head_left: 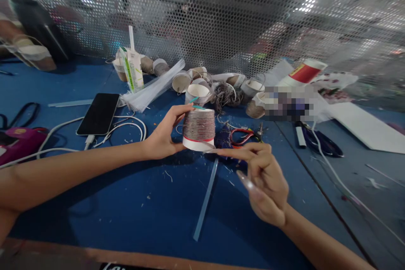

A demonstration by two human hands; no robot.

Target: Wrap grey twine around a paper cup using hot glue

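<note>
A white cup-shaped spool (199,130) wound with greyish-brown cord, with a red line near its lower end, is held above the blue table. My left hand (164,133) is closed round its left side, fingers at the top and thumb near the bottom. A thin teal piece (198,107) lies across the spool's top. My right hand (264,179) is on the right, its index finger stretched out with the tip at the spool's lower right edge. Its thumb is apart from the other, curled fingers, and nothing shows in it. A clear flat strip (205,202) lies below the spool.
A black phone (98,114) with a white cable lies left. Behind are clear strips (155,88), a small carton (133,69) and several cord-wound cups. Red-handled pliers (243,136) lie behind my right hand. A perforated metal screen (202,17) stands at the back; a white board (370,126) lies right.
</note>
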